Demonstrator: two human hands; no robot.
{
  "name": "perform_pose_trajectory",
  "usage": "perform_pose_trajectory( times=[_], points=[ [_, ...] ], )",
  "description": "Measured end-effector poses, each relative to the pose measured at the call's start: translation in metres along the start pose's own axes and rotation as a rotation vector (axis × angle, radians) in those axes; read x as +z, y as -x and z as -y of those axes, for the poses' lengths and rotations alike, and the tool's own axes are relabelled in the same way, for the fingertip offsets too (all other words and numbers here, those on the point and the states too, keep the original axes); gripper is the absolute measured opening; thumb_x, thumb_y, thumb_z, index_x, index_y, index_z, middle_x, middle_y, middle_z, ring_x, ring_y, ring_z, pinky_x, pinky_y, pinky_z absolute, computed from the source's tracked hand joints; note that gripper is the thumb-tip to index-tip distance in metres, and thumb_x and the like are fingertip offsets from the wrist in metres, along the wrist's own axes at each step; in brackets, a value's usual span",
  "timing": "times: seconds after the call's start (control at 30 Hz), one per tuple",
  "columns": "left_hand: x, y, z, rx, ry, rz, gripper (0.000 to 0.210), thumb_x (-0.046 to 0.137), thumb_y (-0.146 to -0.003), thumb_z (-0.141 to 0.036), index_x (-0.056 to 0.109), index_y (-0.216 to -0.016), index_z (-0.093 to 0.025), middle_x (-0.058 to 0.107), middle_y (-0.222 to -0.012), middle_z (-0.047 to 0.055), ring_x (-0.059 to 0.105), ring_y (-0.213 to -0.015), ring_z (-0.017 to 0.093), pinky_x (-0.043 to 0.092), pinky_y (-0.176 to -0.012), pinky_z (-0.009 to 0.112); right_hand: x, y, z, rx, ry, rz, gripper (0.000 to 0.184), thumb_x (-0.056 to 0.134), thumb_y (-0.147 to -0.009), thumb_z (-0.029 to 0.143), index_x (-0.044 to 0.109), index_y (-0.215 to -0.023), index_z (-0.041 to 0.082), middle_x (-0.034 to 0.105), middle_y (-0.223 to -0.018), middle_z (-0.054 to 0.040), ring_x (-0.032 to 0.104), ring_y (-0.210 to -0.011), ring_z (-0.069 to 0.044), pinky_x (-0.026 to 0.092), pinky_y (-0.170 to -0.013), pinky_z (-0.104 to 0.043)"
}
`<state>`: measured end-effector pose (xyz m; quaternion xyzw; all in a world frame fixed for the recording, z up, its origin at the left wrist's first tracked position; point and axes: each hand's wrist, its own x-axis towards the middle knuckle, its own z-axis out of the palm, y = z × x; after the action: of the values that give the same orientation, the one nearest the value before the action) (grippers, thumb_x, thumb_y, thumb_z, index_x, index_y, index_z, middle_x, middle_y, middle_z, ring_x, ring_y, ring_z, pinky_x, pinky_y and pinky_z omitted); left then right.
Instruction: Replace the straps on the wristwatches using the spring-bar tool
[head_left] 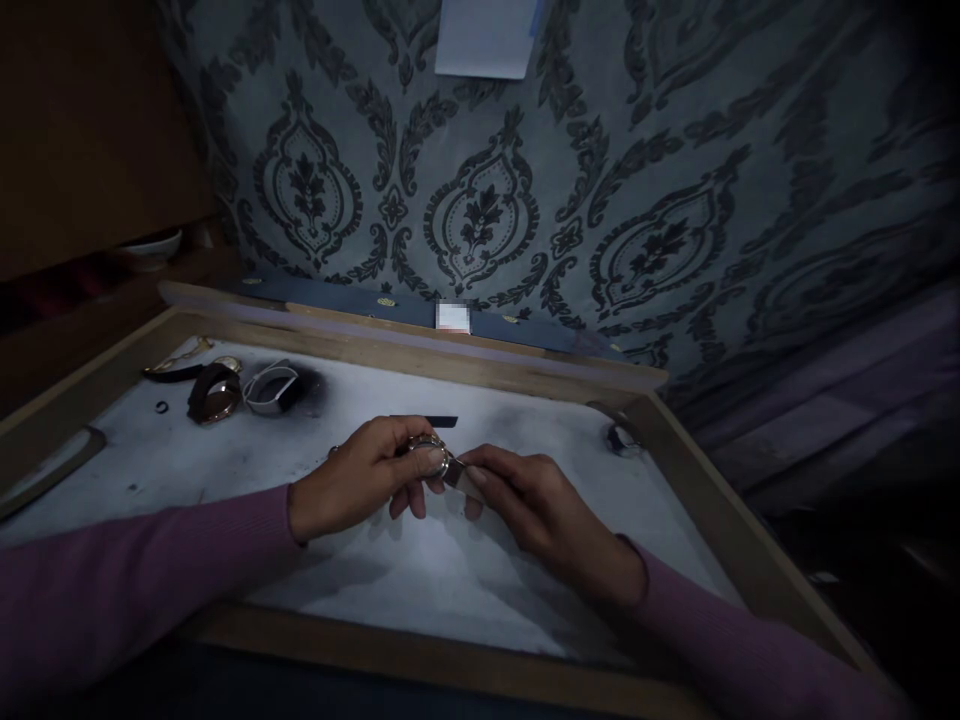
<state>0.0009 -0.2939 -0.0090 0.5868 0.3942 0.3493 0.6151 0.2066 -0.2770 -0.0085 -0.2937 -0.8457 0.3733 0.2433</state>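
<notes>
Over the middle of a white-bottomed wooden tray (pixel 360 640), my left hand (pixel 360 470) is closed around a round, silver-coloured watch (pixel 429 452). The left thumb lies across the watch's case. My right hand (pixel 532 505) pinches a small flat piece with a dull sheen (pixel 454 472) between thumb and fingers. That piece meets the watch's right edge; whether it is a strap end or a tool I cannot tell. Just behind the left fingers a thin dark strip (pixel 442 421) lies on the white surface.
Several watches lie at the tray's back left, among them a brown one (pixel 214 393) and one with a pale strap (pixel 271 387). A small dark coiled item (pixel 622 438) sits near the right wall. A curved band (pixel 56 465) lies at the left edge. Patterned wallpaper (pixel 480 215) rises behind.
</notes>
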Motion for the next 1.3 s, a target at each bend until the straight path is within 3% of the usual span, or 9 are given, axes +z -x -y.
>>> perform_pose_trajectory(
  times=[0.17, 0.63, 0.9, 1.1, 1.3],
  points=[
    [-0.0004, 0.0004, 0.0005, 0.0, 0.009, -0.004, 0.025, 0.055, -0.087, -0.037, 0.053, -0.082, -0.013, 0.061, -0.076, 0.003, 0.057, -0.051, 0.007, 0.038, -0.04, 0.015, -0.0008, -0.0006, 0.0006, 0.025, -0.036, 0.003, 0.03, 0.041, -0.101, 0.028, 0.067, -0.097, 0.015, 0.062, -0.064, 0.0004, 0.051, -0.052, -0.01, 0.039, -0.054, -0.022],
    [-0.001, 0.0004, -0.0008, -0.002, -0.045, 0.0, 0.026, 0.053, -0.089, -0.038, 0.054, -0.082, -0.013, 0.062, -0.076, 0.002, 0.055, -0.048, 0.006, 0.035, -0.039, 0.015, 0.0005, -0.0008, -0.0003, 0.063, -0.095, -0.003, 0.031, 0.046, -0.099, 0.03, 0.071, -0.097, 0.013, 0.064, -0.066, -0.0019, 0.055, -0.059, -0.012, 0.04, -0.054, -0.022],
    [0.0004, 0.0026, -0.0048, -0.063, -0.055, 0.033, 0.026, 0.047, -0.093, -0.04, 0.049, -0.081, -0.017, 0.048, -0.05, -0.007, 0.037, -0.036, 0.004, 0.026, -0.036, 0.016, 0.0007, 0.0003, -0.0027, 0.185, -0.284, 0.046, 0.036, 0.048, -0.098, 0.041, 0.07, -0.1, 0.013, 0.065, -0.067, -0.0026, 0.042, -0.045, -0.008, 0.031, -0.04, -0.019],
    [0.0032, 0.0008, -0.0036, -0.036, -0.021, -0.021, 0.025, 0.047, -0.09, -0.039, 0.045, -0.077, -0.018, 0.039, -0.057, -0.008, 0.032, -0.044, 0.004, 0.023, -0.04, 0.016, 0.0014, -0.0027, 0.0006, 0.262, -0.415, 0.063, 0.038, 0.052, -0.095, 0.044, 0.069, -0.102, 0.011, 0.064, -0.066, -0.0019, 0.035, -0.036, -0.004, 0.024, -0.031, -0.016],
    [0.002, 0.0034, -0.0021, 0.025, -0.202, -0.087, 0.026, 0.044, -0.091, -0.038, 0.047, -0.077, -0.017, 0.04, -0.056, -0.006, 0.034, -0.049, 0.007, 0.027, -0.044, 0.018, 0.0014, -0.0037, 0.0022, 0.266, -0.427, 0.048, 0.035, 0.054, -0.094, 0.042, 0.07, -0.1, 0.012, 0.066, -0.067, -0.0017, 0.035, -0.035, -0.003, 0.026, -0.031, -0.015]
  ],
)
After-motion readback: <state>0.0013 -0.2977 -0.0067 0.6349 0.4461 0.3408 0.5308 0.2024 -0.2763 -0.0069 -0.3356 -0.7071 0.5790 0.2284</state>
